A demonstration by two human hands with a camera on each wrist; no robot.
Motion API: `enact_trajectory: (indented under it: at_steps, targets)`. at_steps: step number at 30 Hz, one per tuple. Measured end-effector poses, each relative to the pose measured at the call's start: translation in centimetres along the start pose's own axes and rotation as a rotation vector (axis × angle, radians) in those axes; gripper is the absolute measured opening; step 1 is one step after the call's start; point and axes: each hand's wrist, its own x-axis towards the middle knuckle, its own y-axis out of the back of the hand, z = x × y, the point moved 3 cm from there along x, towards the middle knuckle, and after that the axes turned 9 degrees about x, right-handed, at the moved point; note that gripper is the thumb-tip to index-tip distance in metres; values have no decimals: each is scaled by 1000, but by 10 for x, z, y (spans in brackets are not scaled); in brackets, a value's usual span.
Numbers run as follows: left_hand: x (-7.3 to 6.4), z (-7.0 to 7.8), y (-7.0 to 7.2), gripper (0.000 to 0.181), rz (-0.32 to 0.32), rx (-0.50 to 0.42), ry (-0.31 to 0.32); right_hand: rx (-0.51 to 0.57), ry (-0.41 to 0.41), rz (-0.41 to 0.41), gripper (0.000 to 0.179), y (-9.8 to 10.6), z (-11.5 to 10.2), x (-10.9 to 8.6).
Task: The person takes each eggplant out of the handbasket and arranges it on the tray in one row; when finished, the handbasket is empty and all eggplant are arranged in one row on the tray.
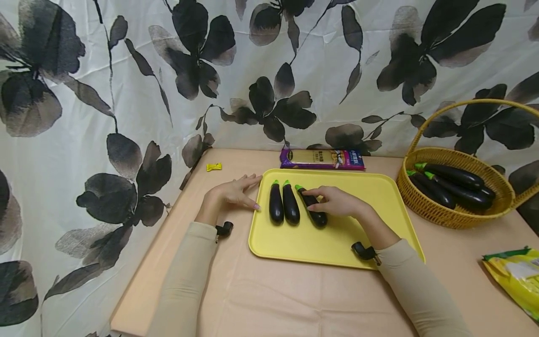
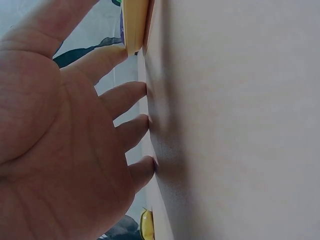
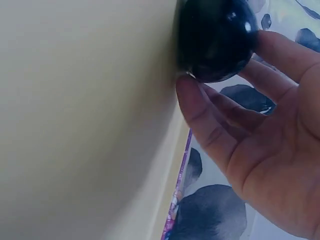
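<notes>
On the yellow tray [image 1: 332,245] lie three dark eggplants with green stem ends. The left eggplant [image 1: 276,206] and the middle eggplant [image 1: 291,204] lie side by side. To their right, the third eggplant [image 1: 318,220] is slightly slanted. My right hand [image 1: 338,201] holds this third one between thumb and fingers; the right wrist view shows its rounded dark end [image 3: 215,42] between them. My left hand [image 1: 229,194] is spread at the tray's left edge. In the left wrist view its fingertips touch the tabletop and the tray rim [image 2: 134,27].
A wicker basket [image 1: 438,217] with several eggplants stands right of the tray. Behind the tray lies a purple package [image 1: 322,159]. A small yellow wrapped piece [image 1: 214,166] sits at the back left, and a yellow bag [image 1: 515,278] at the right. A floral curtain [image 1: 261,61] hangs behind.
</notes>
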Motion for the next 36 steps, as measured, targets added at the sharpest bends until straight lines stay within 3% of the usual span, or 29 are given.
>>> enact_trajectory:
  at_steps: [9, 20, 36]
  targets:
    - [0, -2, -1, 121, 5, 17, -1, -20, -46, -67, 80, -5, 1, -3]
    - [0, 0, 0, 122, -1, -6, -6, -31, -28, -68, 85, -12, -4, 0]
    - [0, 0, 0, 121, 7, 10, -5, 83, -37, -108, 96, -13, -6, -4]
